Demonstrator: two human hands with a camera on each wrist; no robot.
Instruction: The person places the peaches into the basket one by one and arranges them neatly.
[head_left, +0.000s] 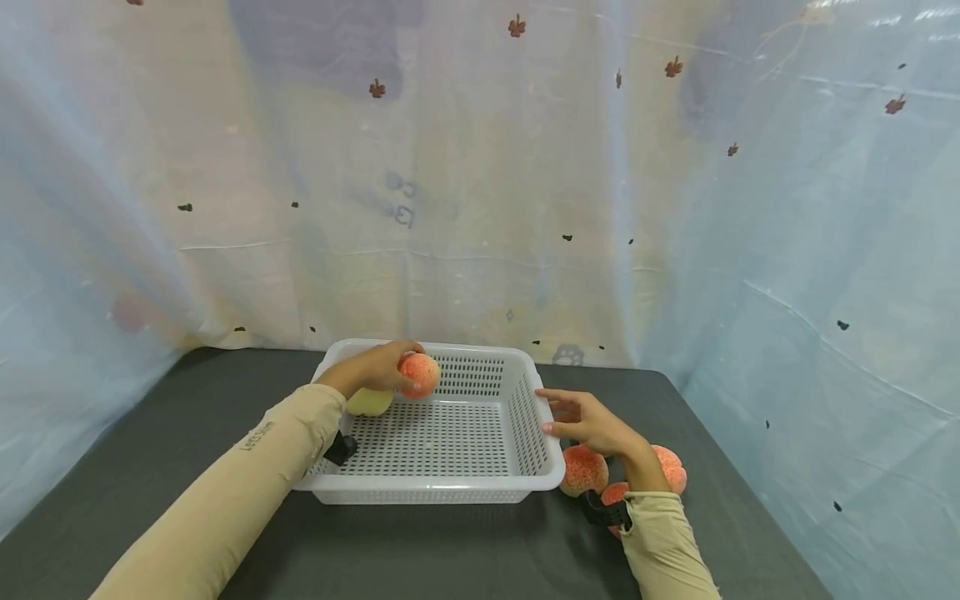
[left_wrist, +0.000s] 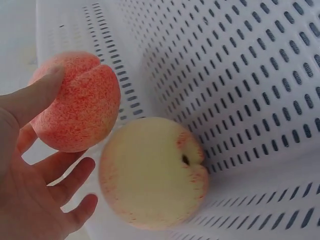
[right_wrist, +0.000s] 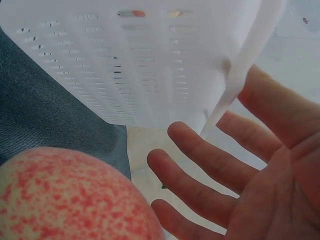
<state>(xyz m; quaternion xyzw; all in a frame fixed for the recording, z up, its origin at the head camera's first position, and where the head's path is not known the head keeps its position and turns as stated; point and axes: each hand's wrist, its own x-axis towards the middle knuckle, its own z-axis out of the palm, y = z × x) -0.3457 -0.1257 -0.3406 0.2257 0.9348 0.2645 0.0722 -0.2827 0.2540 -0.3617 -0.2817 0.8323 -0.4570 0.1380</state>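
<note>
My left hand (head_left: 381,367) grips a red-orange peach (head_left: 420,376) above the left part of a white perforated plastic basket (head_left: 431,483). In the left wrist view the thumb presses on this peach (left_wrist: 80,102), while the lower fingers hang loosely bent. Just under it, a pale yellow peach (left_wrist: 155,172) with a reddish blush sits in the basket. My right hand (head_left: 588,419) touches the basket's right rim with its thumb and index finger. Its other fingers (right_wrist: 200,185) are spread loosely outside the basket, near a speckled peach (right_wrist: 75,200).
Beside the basket on the right, more peaches (head_left: 670,468) lie on the dark grey table (head_left: 450,550), partly hidden by my right forearm. A pale printed curtain (head_left: 465,208) hangs behind the table and along its sides.
</note>
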